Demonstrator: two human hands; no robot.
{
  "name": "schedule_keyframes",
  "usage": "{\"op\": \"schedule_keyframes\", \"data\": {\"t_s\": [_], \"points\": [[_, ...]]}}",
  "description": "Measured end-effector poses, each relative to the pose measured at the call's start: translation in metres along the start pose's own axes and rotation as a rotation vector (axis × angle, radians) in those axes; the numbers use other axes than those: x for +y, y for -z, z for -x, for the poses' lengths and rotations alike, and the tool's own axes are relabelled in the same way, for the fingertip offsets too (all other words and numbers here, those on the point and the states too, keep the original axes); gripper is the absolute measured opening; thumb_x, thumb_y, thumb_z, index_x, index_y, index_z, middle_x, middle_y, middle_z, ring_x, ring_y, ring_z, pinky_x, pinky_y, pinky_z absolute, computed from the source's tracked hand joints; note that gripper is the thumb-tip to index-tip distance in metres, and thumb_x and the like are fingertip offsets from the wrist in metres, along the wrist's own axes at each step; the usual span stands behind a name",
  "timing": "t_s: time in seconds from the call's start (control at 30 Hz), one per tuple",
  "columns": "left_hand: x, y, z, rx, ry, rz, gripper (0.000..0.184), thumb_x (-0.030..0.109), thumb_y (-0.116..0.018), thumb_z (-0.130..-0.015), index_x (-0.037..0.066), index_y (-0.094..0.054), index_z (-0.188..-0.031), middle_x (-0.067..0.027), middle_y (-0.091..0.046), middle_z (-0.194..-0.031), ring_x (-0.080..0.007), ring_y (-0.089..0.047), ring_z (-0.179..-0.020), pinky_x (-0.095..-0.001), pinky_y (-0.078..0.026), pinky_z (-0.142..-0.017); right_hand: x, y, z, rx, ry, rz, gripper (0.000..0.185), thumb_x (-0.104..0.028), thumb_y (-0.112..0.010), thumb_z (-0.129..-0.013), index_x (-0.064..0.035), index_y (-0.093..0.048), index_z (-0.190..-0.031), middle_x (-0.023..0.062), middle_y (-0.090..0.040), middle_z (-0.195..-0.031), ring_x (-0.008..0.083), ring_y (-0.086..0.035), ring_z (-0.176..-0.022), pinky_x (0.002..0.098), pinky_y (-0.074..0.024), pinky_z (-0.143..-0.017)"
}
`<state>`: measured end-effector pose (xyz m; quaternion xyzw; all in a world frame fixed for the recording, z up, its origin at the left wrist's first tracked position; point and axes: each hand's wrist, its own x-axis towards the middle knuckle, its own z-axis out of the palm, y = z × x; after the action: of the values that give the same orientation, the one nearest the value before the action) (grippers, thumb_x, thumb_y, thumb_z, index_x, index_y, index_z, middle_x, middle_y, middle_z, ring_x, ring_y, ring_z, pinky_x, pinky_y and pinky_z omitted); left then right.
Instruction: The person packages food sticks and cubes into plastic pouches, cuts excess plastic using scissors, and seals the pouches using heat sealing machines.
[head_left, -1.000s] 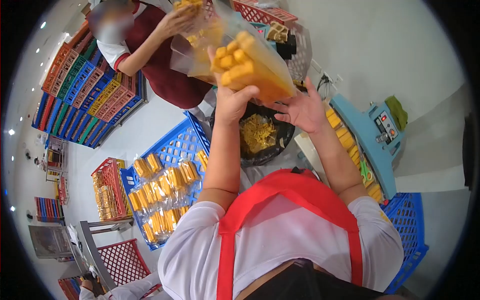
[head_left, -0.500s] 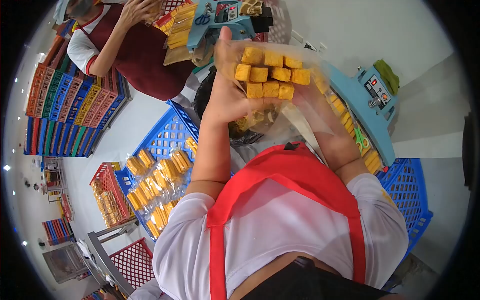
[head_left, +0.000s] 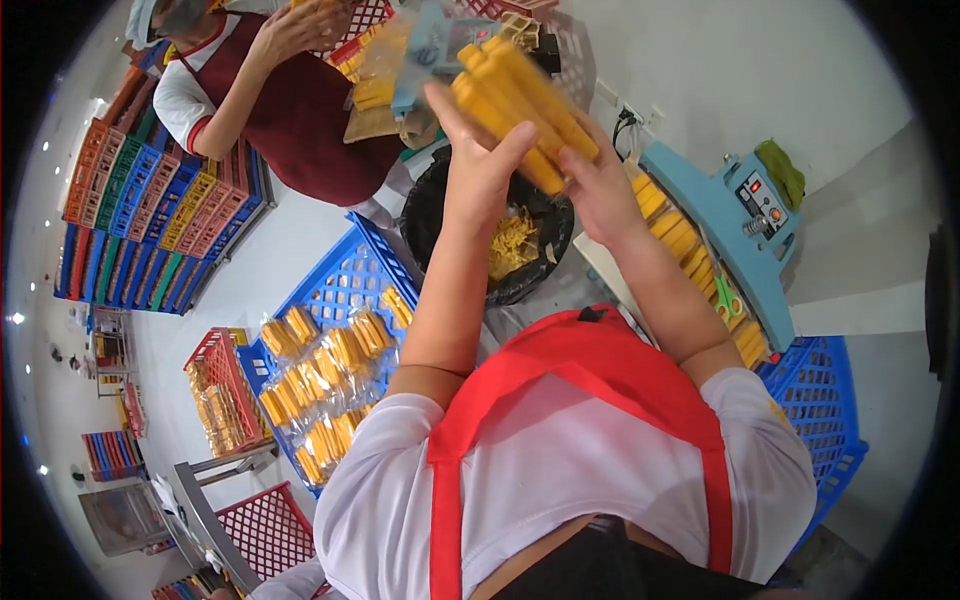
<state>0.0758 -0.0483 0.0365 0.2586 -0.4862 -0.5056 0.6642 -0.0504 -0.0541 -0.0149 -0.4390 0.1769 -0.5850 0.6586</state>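
Between my two hands, a bundle of long yellow snack sticks (head_left: 520, 105) is tilted, its square ends toward the upper left. My left hand (head_left: 478, 160) supports its left side, the thumb pressed on the sticks and the index finger stretched out. My right hand (head_left: 603, 185) grips the lower right end with thumb and fingers. Motion blurs the far end, and I cannot make out the clear bag around it. Below the bundle is a bin lined with a black bag (head_left: 425, 205), holding yellow scraps (head_left: 512, 245).
On the right stands a light-blue sealing machine (head_left: 715, 225), with yellow sticks (head_left: 680, 235) and green scissors (head_left: 727, 298) alongside. A blue crate (head_left: 330, 265) at left carries bagged sticks (head_left: 340, 345). A co-worker in a maroon apron (head_left: 300, 130) stands at upper left near another sealer (head_left: 425, 50).
The clear-bagged bundle has turned from end-on to showing its long sides. My right hand, earlier behind the bag, now shows on its right side. More of the bin is visible.
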Motion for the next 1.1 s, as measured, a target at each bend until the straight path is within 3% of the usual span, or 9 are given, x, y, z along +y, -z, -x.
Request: {"op": "schedule_keyframes", "data": {"t_s": [0.07, 0.27, 0.43, 0.57, 0.63, 0.87, 0.93, 1.07, 1.1], "points": [[-0.003, -0.003, -0.005, 0.097, -0.035, 0.031, 0.103, 0.007, -0.064, -0.068, 0.005, 0.018, -0.129, -0.0145, -0.034, -0.120, -0.0217, -0.039, -0.109, -0.0334, -0.033, -0.091, 0.001, 0.001, 0.002, 0.041, 0.154, 0.159, 0.051, -0.022, -0.052, -0.083, -0.0144, -0.028, -0.128, 0.0037, -0.047, -0.115, 0.0198, -0.046, -0.105, 0.0370, -0.0412, -0.084], [-0.011, 0.021, -0.013, 0.001, 0.049, 0.303, 0.094, 0.001, -0.059, -0.070, 0.008, 0.011, -0.132, -0.0115, -0.035, -0.122, -0.0228, -0.038, -0.111, -0.0364, -0.030, -0.095, -0.015, 0.015, 0.011, 0.023, -0.175, -0.405, 0.053, -0.042, -0.041, -0.085, -0.0122, -0.029, -0.127, 0.0104, -0.046, -0.117, 0.0211, -0.045, -0.106, 0.0384, -0.0398, -0.085], [-0.008, 0.025, -0.014, -0.283, -0.081, 0.287, 0.100, 0.016, -0.070, -0.066, 0.009, 0.002, -0.134, -0.0091, -0.030, -0.129, -0.0234, -0.034, -0.117, -0.0368, -0.030, -0.095, -0.022, 0.021, 0.009, -0.314, -0.570, -0.554, 0.056, -0.051, -0.032, -0.085, -0.0117, -0.034, -0.124, 0.0136, -0.047, -0.116, 0.0246, -0.049, -0.102, 0.0402, -0.0483, -0.072], [-0.010, 0.032, -0.015, -0.304, -0.015, 0.335, 0.106, 0.026, -0.076, -0.060, 0.010, -0.001, -0.134, -0.0071, -0.029, -0.130, -0.0223, -0.034, -0.117, -0.0364, -0.030, -0.095, -0.022, 0.013, 0.006, -0.315, -0.530, -0.632, 0.060, -0.051, -0.026, -0.085, -0.0061, -0.032, -0.125, 0.0144, -0.045, -0.118, 0.0305, -0.053, -0.097, 0.0438, -0.0487, -0.072], [-0.016, 0.041, -0.016, -0.279, -0.016, 0.216, 0.074, 0.030, -0.072, -0.065, 0.006, -0.033, -0.123, -0.0066, -0.042, -0.120, -0.0224, -0.040, -0.112, -0.0379, -0.035, -0.091, -0.022, 0.010, 0.003, -0.163, -0.366, -0.487, 0.059, -0.050, -0.026, -0.086, -0.0055, -0.031, -0.125, 0.0139, -0.046, -0.117, 0.0289, -0.053, -0.097, 0.0438, -0.0488, -0.073], [-0.015, 0.060, -0.011, -0.306, 0.009, 0.285, 0.064, 0.012, -0.068, -0.066, 0.002, -0.036, -0.121, -0.0099, -0.043, -0.119, -0.0234, -0.044, -0.108, -0.0361, -0.038, -0.089, -0.018, 0.010, 0.003, -0.214, -0.345, -0.281, 0.057, -0.048, -0.028, -0.087, -0.0071, -0.031, -0.126, 0.0124, -0.043, -0.121, 0.0265, -0.050, -0.102, 0.0441, -0.0481, -0.074], [-0.010, 0.063, -0.010, -0.291, 0.165, 0.263, 0.097, 0.023, -0.077, -0.058, 0.006, -0.017, -0.131, -0.0067, -0.038, -0.124, -0.0193, -0.040, -0.112, -0.0336, -0.033, -0.092, -0.017, 0.013, 0.001, -0.345, -0.496, -0.542, 0.058, -0.049, -0.028, -0.086, -0.0073, -0.032, -0.126, 0.0116, -0.042, -0.122, 0.0265, -0.048, -0.105, 0.0461, -0.0457, -0.078], [-0.013, 0.056, -0.016, -0.391, 0.093, 0.166, 0.085, 0.021, -0.071, -0.066, 0.005, -0.019, -0.131, -0.0064, -0.039, -0.123, -0.0185, -0.041, -0.111, -0.0332, -0.033, -0.092, -0.011, 0.008, 0.004, -0.288, -0.501, -0.696, 0.056, -0.047, -0.029, -0.086, -0.0069, -0.033, -0.125, 0.0118, -0.042, -0.122, 0.0264, -0.047, -0.107, 0.0477, -0.0423, -0.083], [-0.011, 0.047, -0.017, -0.273, 0.072, 0.107, 0.080, 0.020, -0.067, -0.070, 0.006, -0.017, -0.131, -0.0063, -0.039, -0.123, -0.0188, -0.040, -0.112, -0.0329, -0.033, -0.092, -0.011, 0.010, 0.000, -0.249, -0.431, -0.650, 0.054, -0.045, -0.029, -0.086, -0.0069, -0.033, -0.125, 0.0116, -0.042, -0.122, 0.0262, -0.046, -0.108, 0.0466, -0.0411, -0.084]]}}
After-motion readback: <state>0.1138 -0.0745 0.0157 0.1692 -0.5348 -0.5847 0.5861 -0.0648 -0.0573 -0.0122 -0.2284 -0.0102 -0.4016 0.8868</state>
